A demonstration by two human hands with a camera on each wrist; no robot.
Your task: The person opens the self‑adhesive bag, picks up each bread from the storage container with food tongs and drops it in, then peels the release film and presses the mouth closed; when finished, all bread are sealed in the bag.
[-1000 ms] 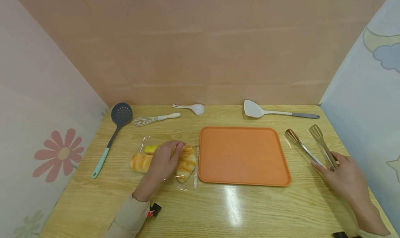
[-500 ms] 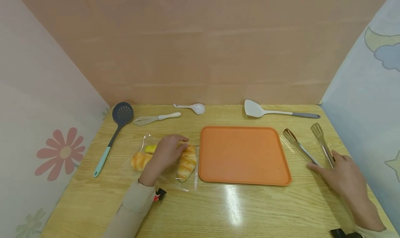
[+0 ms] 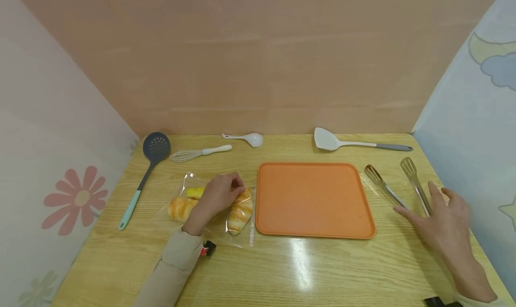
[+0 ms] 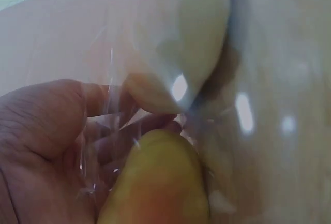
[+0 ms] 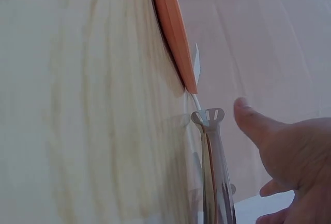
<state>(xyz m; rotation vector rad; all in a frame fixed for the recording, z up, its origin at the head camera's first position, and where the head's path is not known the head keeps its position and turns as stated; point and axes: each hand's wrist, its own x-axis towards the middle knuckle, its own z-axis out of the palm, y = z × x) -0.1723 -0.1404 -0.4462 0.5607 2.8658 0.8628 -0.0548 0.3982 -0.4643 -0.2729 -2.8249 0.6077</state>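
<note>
Two golden bread rolls (image 3: 240, 215) and a yellow piece (image 3: 195, 192) lie under the clear film of a plastic bag (image 3: 219, 227), flat on the worktop (image 3: 342, 271). The bread looks light and probably soft, so a squeeze might dent it; the thin film looks limp and slick, likely to wrinkle and slide. Its right edge, just beside the tray, seems the firmest place to take hold. The left hand (image 3: 217, 195) is over the bag, fingers bent and thumb near them at the top of the right-hand roll; whether they pinch film or bread I cannot tell.

To the right lies the orange tray (image 3: 314, 199), shallow and apparently stiff, best lifted by its rim. Past it are metal tongs (image 3: 420, 195), arms apart, probably springy and smooth; they would be best held partway along both arms. The right hand (image 3: 445, 224) is spread around their near end, with no firm grip visible.

Along the back lie a skimmer (image 3: 157, 147), a whisk (image 3: 201, 153), a white spoon (image 3: 254, 140) and a spatula (image 3: 327, 140).
</note>
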